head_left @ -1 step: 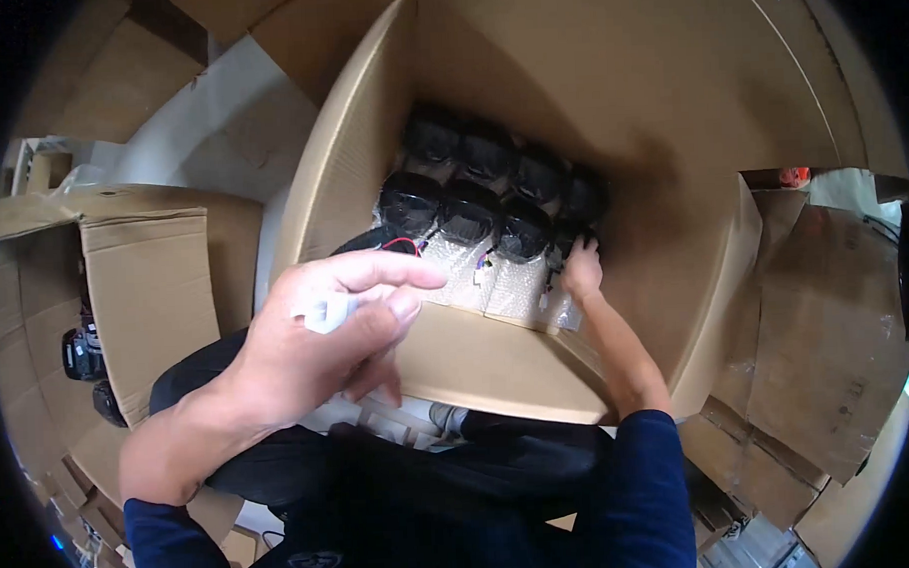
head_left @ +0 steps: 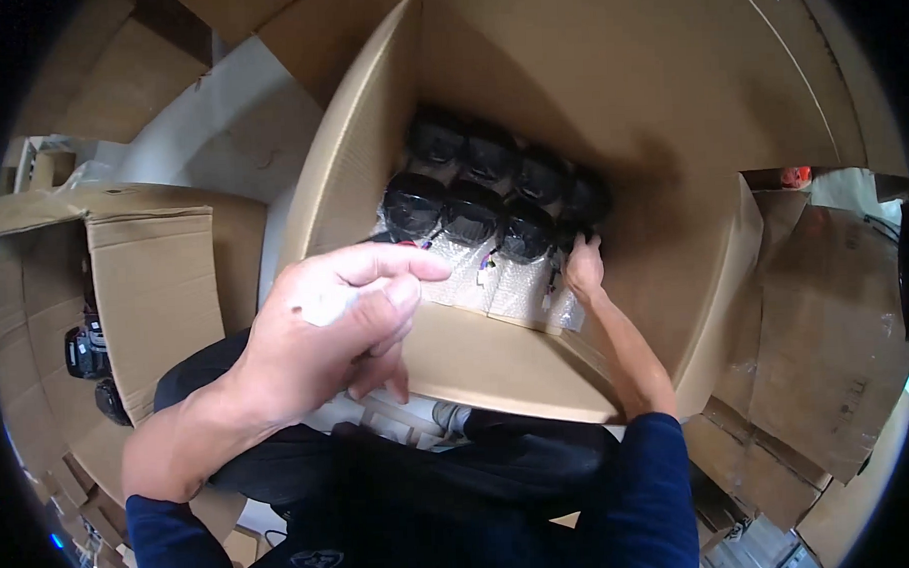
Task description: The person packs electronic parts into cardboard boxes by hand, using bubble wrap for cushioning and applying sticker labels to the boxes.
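Observation:
A large open cardboard box point(head_left: 497, 358) stands in front of me. Two rows of bubble-wrapped items with black tops point(head_left: 472, 213) lie packed at its bottom. My right hand point(head_left: 582, 270) reaches down inside the box, and its fingers grip the rightmost wrapped item point(head_left: 565, 305) in the near row. Above the box's near wall my left hand point(head_left: 326, 334) is raised, pinching a small white wrapped piece point(head_left: 325, 309) between thumb and fingers. My dark blue sleeves come in from the lower edge.
A second open cardboard box point(head_left: 154, 284) stands at my left, with black items point(head_left: 81, 352) beside it. More cardboard boxes point(head_left: 827, 351) are stacked at the right. A white sheet point(head_left: 219, 122) lies behind the left box.

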A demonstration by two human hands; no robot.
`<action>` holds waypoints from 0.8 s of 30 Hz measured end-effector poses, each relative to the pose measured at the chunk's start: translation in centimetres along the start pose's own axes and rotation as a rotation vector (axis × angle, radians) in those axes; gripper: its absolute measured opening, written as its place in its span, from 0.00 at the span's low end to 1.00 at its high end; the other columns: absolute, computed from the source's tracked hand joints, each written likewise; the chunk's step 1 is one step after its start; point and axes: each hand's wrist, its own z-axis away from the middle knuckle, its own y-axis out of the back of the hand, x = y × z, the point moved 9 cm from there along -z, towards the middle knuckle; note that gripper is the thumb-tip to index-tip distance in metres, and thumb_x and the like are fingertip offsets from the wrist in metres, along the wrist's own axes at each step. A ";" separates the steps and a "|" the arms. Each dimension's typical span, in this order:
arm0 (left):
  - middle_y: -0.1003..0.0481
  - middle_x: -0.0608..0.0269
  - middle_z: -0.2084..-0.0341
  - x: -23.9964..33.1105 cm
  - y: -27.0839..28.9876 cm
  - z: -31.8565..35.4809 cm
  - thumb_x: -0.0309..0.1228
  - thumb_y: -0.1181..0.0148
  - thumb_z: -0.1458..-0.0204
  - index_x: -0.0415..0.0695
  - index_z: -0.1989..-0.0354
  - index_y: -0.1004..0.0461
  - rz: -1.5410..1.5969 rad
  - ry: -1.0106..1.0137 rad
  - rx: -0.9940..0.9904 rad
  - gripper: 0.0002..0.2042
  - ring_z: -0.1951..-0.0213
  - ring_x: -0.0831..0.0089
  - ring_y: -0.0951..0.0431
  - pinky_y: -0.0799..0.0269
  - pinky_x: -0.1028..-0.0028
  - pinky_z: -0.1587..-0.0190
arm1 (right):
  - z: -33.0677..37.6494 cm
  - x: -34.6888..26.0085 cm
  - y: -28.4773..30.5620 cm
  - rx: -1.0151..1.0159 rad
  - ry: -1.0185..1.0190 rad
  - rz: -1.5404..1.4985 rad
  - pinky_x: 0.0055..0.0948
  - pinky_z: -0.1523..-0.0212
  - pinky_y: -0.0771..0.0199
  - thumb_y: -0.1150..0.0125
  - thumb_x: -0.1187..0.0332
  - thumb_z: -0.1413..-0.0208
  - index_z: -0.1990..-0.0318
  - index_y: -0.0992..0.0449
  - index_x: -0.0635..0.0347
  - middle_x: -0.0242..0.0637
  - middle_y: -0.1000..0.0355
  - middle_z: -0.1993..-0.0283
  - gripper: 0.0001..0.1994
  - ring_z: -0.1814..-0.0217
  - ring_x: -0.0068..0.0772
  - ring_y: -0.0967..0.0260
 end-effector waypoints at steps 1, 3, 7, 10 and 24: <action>0.33 0.67 0.82 -0.1 0.8 0.6 0.34 0.51 0.32 0.29 0.43 0.31 -0.018 -0.004 0.042 0.19 0.85 0.80 0.36 0.24 0.74 0.75 | 0.5 -5.2 1.3 -0.028 0.150 -0.204 0.45 0.40 0.27 0.38 0.62 0.41 0.33 0.38 0.70 0.63 0.36 0.35 0.32 0.39 0.60 0.32; 0.35 0.67 0.82 1.4 0.4 1.6 0.36 0.54 0.30 0.30 0.42 0.33 0.401 -0.171 -0.029 0.19 0.86 0.78 0.35 0.23 0.70 0.77 | 3.5 -13.0 2.0 -0.482 0.199 -0.855 0.41 0.36 0.30 0.37 0.53 0.39 0.32 0.37 0.68 0.58 0.30 0.38 0.35 0.34 0.48 0.33; 0.34 0.65 0.80 2.6 0.2 3.5 0.38 0.61 0.28 0.31 0.42 0.34 0.618 -0.318 -0.080 0.21 0.88 0.76 0.35 0.23 0.67 0.80 | 18.2 -31.4 10.3 -1.550 0.324 -1.956 0.46 0.24 0.47 0.35 0.36 0.51 0.27 0.48 0.58 0.46 0.36 0.31 0.51 0.29 0.45 0.39; 0.40 0.71 0.84 3.4 -1.0 4.6 0.46 0.64 0.28 0.42 0.42 0.33 0.511 -0.269 -0.008 0.21 0.91 0.78 0.41 0.31 0.72 0.87 | 16.7 -35.0 16.0 -1.237 0.263 -2.267 0.52 0.23 0.49 0.35 0.33 0.58 0.34 0.36 0.57 0.43 0.34 0.33 0.48 0.28 0.46 0.41; 0.36 0.46 0.37 5.0 4.6 6.3 0.21 0.44 0.43 0.31 0.32 0.44 -0.043 -0.434 0.277 0.29 0.65 0.68 0.18 0.22 0.79 0.69 | 4.1 -23.3 -1.4 -0.645 0.145 -0.625 0.37 0.45 0.24 0.17 0.52 0.60 0.50 0.25 0.73 0.50 0.21 0.52 0.37 0.50 0.42 0.23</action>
